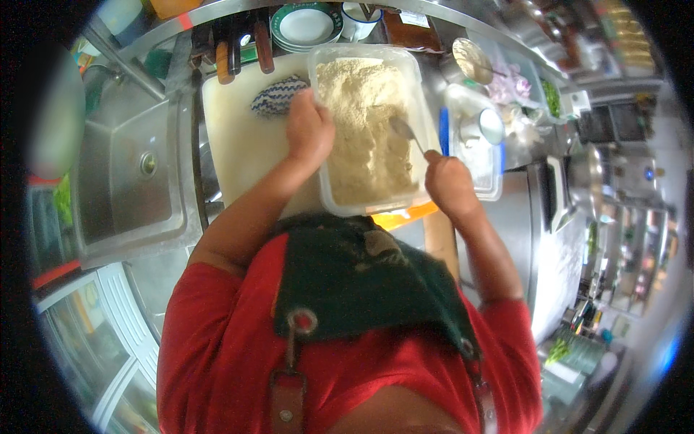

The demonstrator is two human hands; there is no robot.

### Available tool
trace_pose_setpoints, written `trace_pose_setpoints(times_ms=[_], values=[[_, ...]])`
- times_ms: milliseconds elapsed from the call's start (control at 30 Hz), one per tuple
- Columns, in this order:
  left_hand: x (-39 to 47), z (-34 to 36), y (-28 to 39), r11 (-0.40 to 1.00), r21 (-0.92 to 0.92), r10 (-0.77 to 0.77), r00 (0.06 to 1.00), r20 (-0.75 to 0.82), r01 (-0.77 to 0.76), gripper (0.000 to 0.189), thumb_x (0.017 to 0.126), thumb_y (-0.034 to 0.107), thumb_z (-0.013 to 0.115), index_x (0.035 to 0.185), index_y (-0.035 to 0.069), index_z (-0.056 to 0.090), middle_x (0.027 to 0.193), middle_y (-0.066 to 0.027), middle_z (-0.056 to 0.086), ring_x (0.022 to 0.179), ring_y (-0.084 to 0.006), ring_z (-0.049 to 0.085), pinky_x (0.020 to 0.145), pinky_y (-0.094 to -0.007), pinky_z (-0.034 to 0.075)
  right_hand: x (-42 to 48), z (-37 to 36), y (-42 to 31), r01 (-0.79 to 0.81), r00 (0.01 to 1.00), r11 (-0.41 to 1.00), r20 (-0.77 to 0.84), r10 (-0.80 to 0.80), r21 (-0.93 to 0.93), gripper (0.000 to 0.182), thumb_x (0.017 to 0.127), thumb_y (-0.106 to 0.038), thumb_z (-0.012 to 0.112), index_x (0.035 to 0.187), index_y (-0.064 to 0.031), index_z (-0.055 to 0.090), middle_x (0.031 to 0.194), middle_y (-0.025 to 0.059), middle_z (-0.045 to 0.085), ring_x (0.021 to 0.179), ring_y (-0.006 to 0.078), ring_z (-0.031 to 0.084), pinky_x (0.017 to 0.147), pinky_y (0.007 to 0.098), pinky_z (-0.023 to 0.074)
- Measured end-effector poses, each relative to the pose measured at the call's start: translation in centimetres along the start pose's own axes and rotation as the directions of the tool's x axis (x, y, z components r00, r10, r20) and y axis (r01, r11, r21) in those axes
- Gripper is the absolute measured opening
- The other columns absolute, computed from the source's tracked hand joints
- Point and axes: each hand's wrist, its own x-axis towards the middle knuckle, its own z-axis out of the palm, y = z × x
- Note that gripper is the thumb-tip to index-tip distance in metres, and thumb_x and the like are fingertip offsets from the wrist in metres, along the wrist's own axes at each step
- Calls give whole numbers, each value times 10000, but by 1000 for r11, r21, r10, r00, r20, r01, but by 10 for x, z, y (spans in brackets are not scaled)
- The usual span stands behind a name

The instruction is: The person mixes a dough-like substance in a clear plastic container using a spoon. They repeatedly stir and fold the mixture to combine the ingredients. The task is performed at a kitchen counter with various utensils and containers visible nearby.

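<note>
A translucent plastic tub (324, 184) holds a pale tan powder (358, 141) that looks like flour, heaped higher at the far end. My left hand (310, 127) grips the tub's left rim. In my right hand (450, 182), by the tub's right rim, is the handle of a metal spoon (401, 129); its bowl is over the powder, and whether it touches is hard to tell. Under the tub's left side lies a white cutting board (244, 146). A blue-and-white patterned cloth (279, 96) rests on the board, just beyond my left hand.
Knives with wooden handles (222, 62) stand at the board's far edge. Stacked green-rimmed plates (306, 27) and an enamel mug (360, 24) are behind the tub. To the right sits a clear container (485, 179) with a white cup (490, 127). A steel sink (130, 200) is at left.
</note>
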Motion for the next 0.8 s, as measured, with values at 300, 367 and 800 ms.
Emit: trace_pose_setpoints(times_ms=[300, 367, 800], values=[[1, -4, 3, 998, -45, -31, 999, 27, 32, 229, 751, 30, 430, 976, -9, 452, 911, -206, 482, 879, -373, 468, 771, -428, 373, 2, 1, 1, 53, 991, 997, 128, -45, -60, 155, 689, -21, 475, 808, -34, 573, 749, 201, 597, 719, 339, 598, 667, 427, 481], [1, -4, 4, 998, -55, -32, 999, 33, 34, 234, 750, 25, 427, 979, -11, 452, 913, -206, 481, 882, -373, 466, 774, -425, 372, 0, 3, 2, 23, 988, 997, 155, -12, -72, 161, 695, -20, 470, 816, -32, 574, 751, 205, 596, 712, 346, 595, 670, 423, 482], [1, 2, -4, 998, -58, 15, 1000, -7, -15, 254, 737, 13, 427, 987, -15, 460, 920, -204, 482, 881, -369, 466, 781, -425, 371, -32, -14, -2, 77, 969, 992, 224, -99, 104, 293, 721, -22, 438, 959, -48, 606, 749, 201, 601, 718, 340, 591, 675, 422, 477]])
